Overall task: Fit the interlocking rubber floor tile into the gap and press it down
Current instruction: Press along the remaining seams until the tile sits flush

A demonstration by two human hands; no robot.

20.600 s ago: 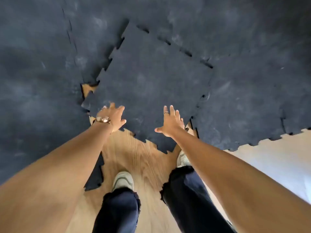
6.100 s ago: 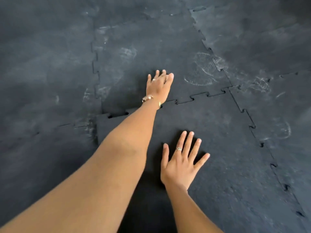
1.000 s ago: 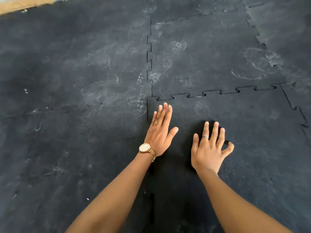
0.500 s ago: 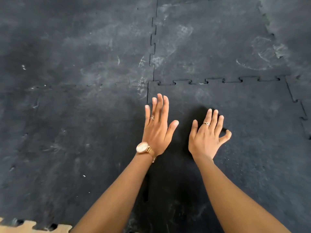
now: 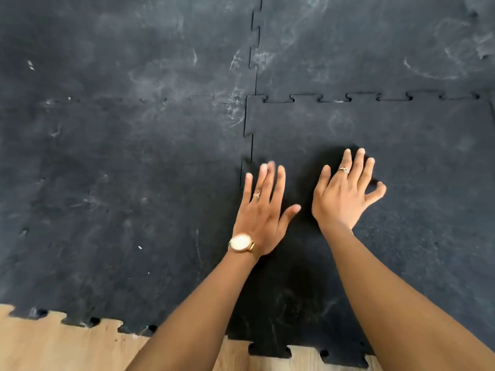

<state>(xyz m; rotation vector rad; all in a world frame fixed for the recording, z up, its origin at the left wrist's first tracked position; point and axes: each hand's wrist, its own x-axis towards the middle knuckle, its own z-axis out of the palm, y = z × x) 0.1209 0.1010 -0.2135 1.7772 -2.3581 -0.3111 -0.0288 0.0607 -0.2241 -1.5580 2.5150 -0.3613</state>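
The black interlocking rubber tile (image 5: pixel 407 183) lies flat in its gap, its toothed edges meshed with the neighbouring tiles above and on the left. My left hand (image 5: pixel 261 210), with a gold watch and a ring, is open with fingers spread, right beside the tile's left seam (image 5: pixel 247 145); it looks slightly blurred. My right hand (image 5: pixel 345 194), also ringed, rests flat on the tile with fingers spread. Neither hand holds anything.
Dark rubber tiles (image 5: pixel 120 156) with pale scuff marks cover the floor on all sides. Bare wooden floor (image 5: pixel 53 349) shows along the bottom edge, where the tiles' toothed near edge (image 5: pixel 267 352) ends.
The view has tilted down, so the wooden floor shows more. My left hand has shifted slightly back along the left seam. My right hand stays flat on the tile.
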